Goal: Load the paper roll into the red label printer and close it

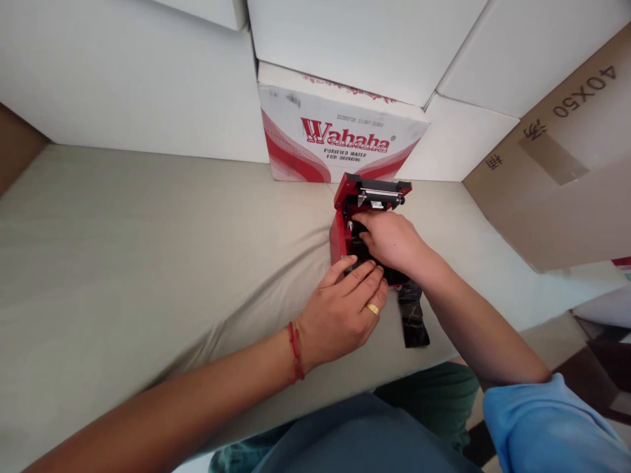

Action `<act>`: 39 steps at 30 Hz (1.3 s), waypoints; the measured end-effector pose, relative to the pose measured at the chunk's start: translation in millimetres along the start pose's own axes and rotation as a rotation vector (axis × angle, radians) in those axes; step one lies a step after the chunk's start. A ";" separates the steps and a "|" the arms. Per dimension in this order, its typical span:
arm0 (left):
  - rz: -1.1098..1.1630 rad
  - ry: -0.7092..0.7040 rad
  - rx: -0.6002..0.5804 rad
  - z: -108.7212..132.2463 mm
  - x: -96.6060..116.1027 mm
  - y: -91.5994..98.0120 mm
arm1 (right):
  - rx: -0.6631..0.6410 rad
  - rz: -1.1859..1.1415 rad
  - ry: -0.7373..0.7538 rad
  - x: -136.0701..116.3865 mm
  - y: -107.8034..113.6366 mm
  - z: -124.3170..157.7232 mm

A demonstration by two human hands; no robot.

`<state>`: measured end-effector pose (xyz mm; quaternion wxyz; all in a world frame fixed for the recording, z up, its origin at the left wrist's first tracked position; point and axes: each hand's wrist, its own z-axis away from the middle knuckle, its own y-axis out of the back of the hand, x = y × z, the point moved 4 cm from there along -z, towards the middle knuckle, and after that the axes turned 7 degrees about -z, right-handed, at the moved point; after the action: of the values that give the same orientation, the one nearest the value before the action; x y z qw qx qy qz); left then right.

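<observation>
A small red and black device (337,240) stands on the cloth-covered table with its lid (377,190) raised. My left hand (345,309), with a ring and a red string bracelet, rests on the device's near edge, its fingers extended over the front rim. My right hand (389,240) reaches into the device from the right, with thumb and index finger near a small white part (350,225) at the inner left. Whether those fingertips hold anything is hidden. A crinkled black strip (413,315) hangs from the near right side onto the cloth.
Behind the device stands a white and red Wahaha carton (345,138), with plain white boxes (162,79) around and above it. A large brown carton (557,151) stands at the right. The table's cloth (123,263) is wrinkled left of the device.
</observation>
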<state>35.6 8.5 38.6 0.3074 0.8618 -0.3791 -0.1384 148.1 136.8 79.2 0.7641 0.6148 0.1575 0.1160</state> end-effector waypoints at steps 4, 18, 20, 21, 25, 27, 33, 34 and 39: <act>-0.020 -0.005 -0.010 -0.9 1.7 1.7 | 0.046 -0.154 0.094 4.1 7.4 19.7; -0.052 -0.018 -0.097 -2.4 9.3 -0.3 | 0.700 -0.657 0.115 89.8 41.2 11.4; -0.052 -0.023 -0.111 -2.4 9.8 -0.4 | 0.644 -0.673 0.151 77.6 36.1 13.2; -0.051 -0.024 -0.116 -2.1 10.1 -0.5 | 0.638 -0.671 0.159 71.4 34.3 18.6; -0.043 -0.013 -0.127 -0.2 10.8 -0.7 | 0.669 -0.575 0.178 55.5 25.0 54.4; -0.035 -0.006 -0.128 0.3 10.9 -0.5 | 0.652 -0.524 0.218 53.6 14.7 71.8; -0.006 -0.002 -0.114 1.0 8.3 -0.8 | 0.495 -0.419 0.273 55.4 -17.8 97.3; 0.004 0.002 -0.099 1.7 7.3 -1.5 | 0.481 -0.402 0.268 53.7 -18.7 98.3; 0.069 0.020 -0.012 7.3 2.8 -7.9 | 0.475 -0.260 0.191 37.8 -11.5 96.6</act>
<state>38.5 7.5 28.0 0.3206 0.8478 -0.4047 -0.1215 219.8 61.1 83.0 0.5888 0.7374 0.3291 0.0341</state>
